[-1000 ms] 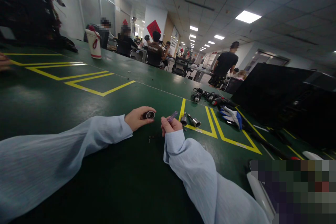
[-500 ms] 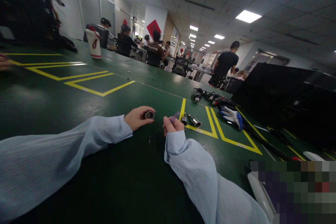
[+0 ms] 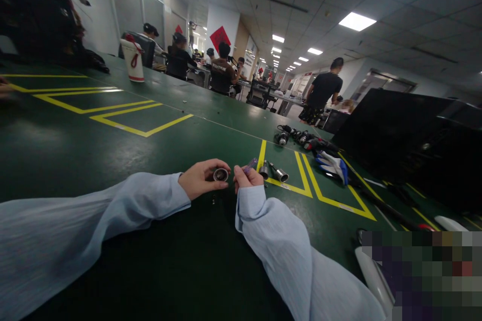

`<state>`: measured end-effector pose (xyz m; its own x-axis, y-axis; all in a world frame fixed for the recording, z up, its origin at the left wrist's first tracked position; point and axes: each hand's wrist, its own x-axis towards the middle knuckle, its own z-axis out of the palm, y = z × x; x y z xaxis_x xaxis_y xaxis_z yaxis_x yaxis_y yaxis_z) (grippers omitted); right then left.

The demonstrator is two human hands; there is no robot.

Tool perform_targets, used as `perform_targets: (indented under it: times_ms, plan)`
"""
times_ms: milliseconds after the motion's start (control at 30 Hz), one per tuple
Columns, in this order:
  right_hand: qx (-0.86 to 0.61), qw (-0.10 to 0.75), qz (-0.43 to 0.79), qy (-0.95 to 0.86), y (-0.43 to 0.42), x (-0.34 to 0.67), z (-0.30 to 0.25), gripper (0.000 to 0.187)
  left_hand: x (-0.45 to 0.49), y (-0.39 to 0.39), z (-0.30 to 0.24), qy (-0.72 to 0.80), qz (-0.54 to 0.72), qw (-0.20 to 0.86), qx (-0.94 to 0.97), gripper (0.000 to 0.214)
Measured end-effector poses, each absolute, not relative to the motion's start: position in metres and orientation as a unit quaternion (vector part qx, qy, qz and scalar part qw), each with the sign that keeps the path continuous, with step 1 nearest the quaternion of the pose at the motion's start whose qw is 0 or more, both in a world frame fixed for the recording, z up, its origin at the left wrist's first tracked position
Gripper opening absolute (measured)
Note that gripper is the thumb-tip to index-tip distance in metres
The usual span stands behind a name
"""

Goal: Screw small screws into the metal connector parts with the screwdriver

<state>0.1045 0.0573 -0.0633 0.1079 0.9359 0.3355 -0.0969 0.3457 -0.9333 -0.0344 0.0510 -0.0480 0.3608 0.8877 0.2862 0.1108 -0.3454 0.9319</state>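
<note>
Between the thumb and fingers of my left hand (image 3: 199, 179) is a round metal cup-like part (image 3: 220, 175), its open end facing me. Close beside it, my right hand (image 3: 246, 178) pinches a small purple see-through item (image 3: 251, 164); its exact kind is hard to make out. Just beyond the right hand, two metal cylinder parts lie on the table: a short one (image 3: 264, 170) and one with a thin stem (image 3: 279, 174). A few tiny metal pieces (image 3: 214, 200) rest on the green surface below my left hand.
Yellow tape (image 3: 288, 188) marks boxes on the green table (image 3: 113, 145). To the right lie blue-white gloves (image 3: 332, 166) and black cabled tools (image 3: 297, 137). A white cup (image 3: 133, 60) stands far left. A dark bulky object (image 3: 406, 145) fills the right side. Several people sit or stand beyond.
My left hand has moved right and slightly nearer to me with the metal part, closing towards my right hand. The right hand has barely moved.
</note>
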Motion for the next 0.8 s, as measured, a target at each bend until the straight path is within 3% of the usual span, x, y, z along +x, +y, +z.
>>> perform_targets:
  times_ms: [800]
  plan:
    - [-0.426,0.65,0.423,-0.466,0.0622,0.1035,-0.0638,0.032,-0.0387,0.0436,-0.0481,0.346,0.394,0.41,0.746,0.032]
